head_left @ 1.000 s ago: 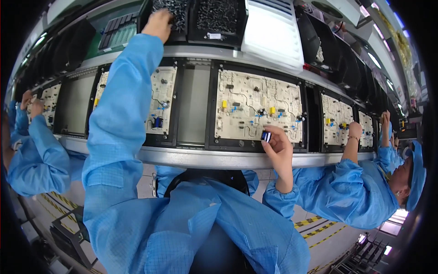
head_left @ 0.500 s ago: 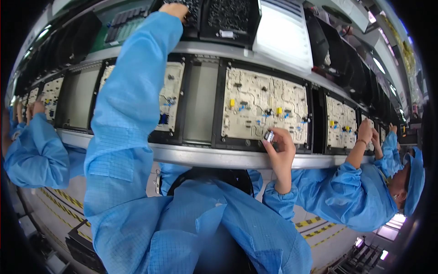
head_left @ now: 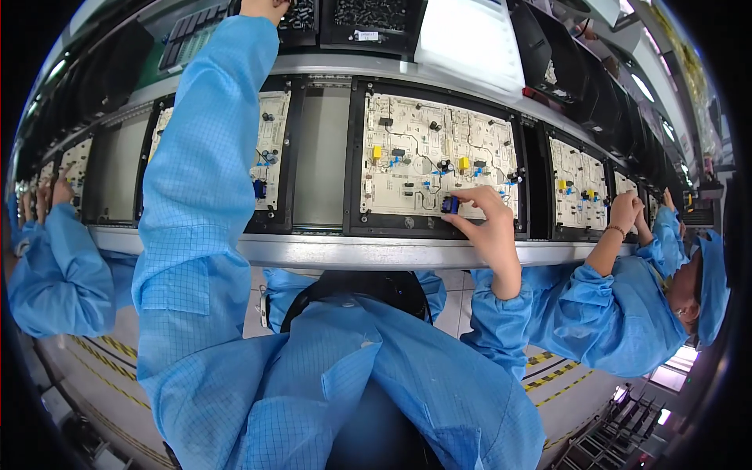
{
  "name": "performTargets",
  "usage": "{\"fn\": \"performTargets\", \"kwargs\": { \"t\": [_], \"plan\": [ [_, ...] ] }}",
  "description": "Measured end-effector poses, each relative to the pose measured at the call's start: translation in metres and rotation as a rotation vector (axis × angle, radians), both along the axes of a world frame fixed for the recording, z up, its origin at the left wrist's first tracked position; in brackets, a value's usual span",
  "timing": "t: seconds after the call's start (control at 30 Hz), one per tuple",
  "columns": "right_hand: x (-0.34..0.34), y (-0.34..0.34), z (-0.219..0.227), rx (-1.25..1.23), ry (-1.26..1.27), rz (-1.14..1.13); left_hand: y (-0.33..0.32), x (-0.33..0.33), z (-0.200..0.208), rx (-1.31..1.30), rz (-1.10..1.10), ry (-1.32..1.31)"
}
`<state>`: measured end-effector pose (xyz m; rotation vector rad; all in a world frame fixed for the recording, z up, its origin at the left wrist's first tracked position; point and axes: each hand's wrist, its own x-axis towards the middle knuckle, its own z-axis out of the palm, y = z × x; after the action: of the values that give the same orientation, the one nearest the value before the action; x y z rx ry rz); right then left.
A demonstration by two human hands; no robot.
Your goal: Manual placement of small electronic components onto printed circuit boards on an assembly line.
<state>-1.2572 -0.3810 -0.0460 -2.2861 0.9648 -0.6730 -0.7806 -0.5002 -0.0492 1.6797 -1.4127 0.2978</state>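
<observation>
Left hand [head_left: 265,8] is cut off at 12 o'clock up in the parts bin [head_left: 298,19] – can't tell its grip. Right hand [head_left: 487,223] pinches one small blue component [head_left: 450,204] on the middle circuit board [head_left: 415,160] – its 5 o'clock corner. Four boards clearly visible.

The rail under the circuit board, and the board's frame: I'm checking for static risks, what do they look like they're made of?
The rail looks like brushed metal: silvery, dull sheen. The frame around the circuit board seems matte black plastic, though that is uncertain.

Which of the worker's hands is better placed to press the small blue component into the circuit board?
Right. The right hand already pinches the blue component against the circuit board; the left hand reaches up into a parts bin.
</observation>
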Motion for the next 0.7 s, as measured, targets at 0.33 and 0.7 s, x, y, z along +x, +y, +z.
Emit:
{"fn": "performTargets", "kwargs": {
  "t": [0.33, 0.7],
  "plan": [
    [0.017, -0.022, 0.006, -0.039, 0.163, 0.153, 0.061, -0.079, 0.032, 0.022, -0.387, 0.622],
    [0.02, -0.027, 0.009, 0.104, 0.15, 0.135, 0.122, -0.149, 0.021, 0.216, -0.587, 1.004]
  ]
}}
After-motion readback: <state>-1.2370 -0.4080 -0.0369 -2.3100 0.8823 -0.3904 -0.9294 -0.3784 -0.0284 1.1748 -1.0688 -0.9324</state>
